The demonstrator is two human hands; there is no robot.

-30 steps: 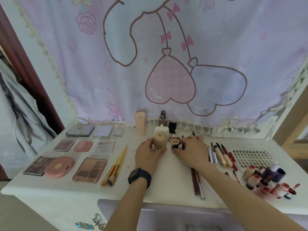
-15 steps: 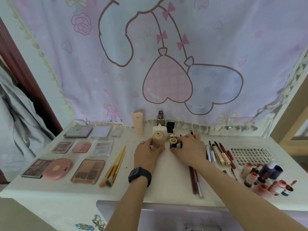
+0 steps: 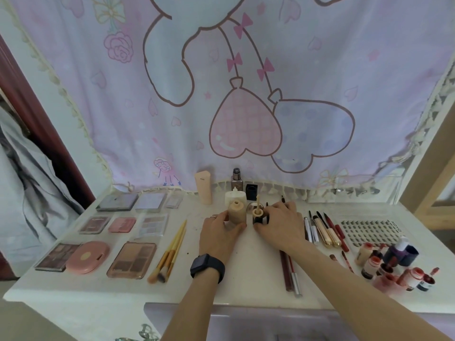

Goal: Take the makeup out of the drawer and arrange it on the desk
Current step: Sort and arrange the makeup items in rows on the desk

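Observation:
On the white desk (image 3: 118,294), my left hand (image 3: 219,232) grips a beige foundation bottle (image 3: 236,212) standing upright at the middle back. Right beside it, my right hand (image 3: 280,225) pinches a small dark jar with a beige top (image 3: 258,215). Behind them stand a cream bottle (image 3: 235,196), a peach tube (image 3: 203,187), a brown pump bottle (image 3: 236,179) and a black cube (image 3: 251,191). The drawer's pale front (image 3: 246,323) shows under the desk's near edge; its inside is hidden.
Eyeshadow palettes (image 3: 131,259) and a pink compact (image 3: 87,257) lie at the left, with brushes (image 3: 170,252) beside them. Pencils (image 3: 289,271) and lip pens (image 3: 325,230) lie at the right, then a lash sheet (image 3: 369,228) and small red bottles (image 3: 394,267). A curtain (image 3: 246,94) hangs behind.
Both hands stayed on their bottles and edged slightly toward the back of the desk. The view has tilted a little upward.

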